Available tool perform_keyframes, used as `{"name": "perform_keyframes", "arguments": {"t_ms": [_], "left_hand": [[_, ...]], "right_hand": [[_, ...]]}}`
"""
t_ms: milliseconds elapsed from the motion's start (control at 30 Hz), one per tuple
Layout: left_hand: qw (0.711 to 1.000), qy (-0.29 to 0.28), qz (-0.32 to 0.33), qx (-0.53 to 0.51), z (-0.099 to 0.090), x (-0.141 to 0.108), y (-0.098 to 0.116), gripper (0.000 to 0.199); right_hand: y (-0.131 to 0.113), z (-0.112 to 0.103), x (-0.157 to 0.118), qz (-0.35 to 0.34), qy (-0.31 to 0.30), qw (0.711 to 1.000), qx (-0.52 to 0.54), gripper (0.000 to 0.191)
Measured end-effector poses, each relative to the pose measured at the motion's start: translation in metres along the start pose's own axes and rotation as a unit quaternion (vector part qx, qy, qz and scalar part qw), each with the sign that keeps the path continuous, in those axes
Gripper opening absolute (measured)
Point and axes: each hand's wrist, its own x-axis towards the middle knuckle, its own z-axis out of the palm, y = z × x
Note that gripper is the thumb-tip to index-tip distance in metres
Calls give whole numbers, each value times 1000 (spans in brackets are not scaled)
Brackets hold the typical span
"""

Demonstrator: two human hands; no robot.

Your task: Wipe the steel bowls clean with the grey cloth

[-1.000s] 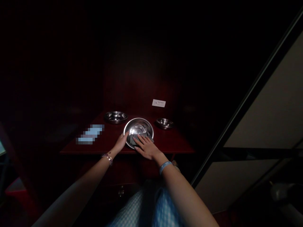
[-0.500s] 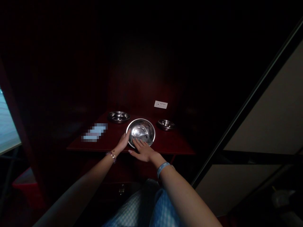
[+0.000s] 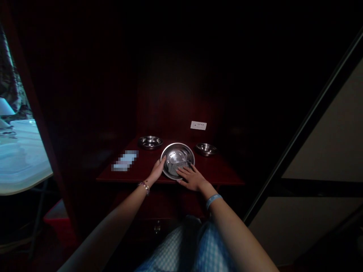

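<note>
A shiny metal bowl (image 3: pixel 177 154) is tilted toward me at the front of a dark red desk. My left hand (image 3: pixel 156 170) grips its left rim, thumb on the inside. Inside the bowl's lower part lies a grey cloth (image 3: pixel 176 168). My right hand (image 3: pixel 193 179) rests on the cloth and the bowl's lower right side, its fingers spread and fairly flat.
On the dark red desk (image 3: pixel 124 176) stand a metal bowl (image 3: pixel 151 142) at the back left and smaller metal bowls (image 3: pixel 206 149) at the right. A blurred-out flat item (image 3: pixel 125 161) lies left. A white socket (image 3: pixel 198 125) is on the back wall. A light table (image 3: pixel 22 158) stands far left.
The view has shifted, so most things appear further right. My right hand has moved from the bowl's lower middle toward its lower right side, and more of the cloth shows.
</note>
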Motion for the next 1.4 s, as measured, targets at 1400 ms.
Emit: {"name": "perform_keyframes", "arguments": {"t_ms": [1400], "left_hand": [[1000, 23, -2, 18, -3, 5, -7, 58]], "right_hand": [[-48, 15, 31, 66, 48, 992, 95, 66]]}}
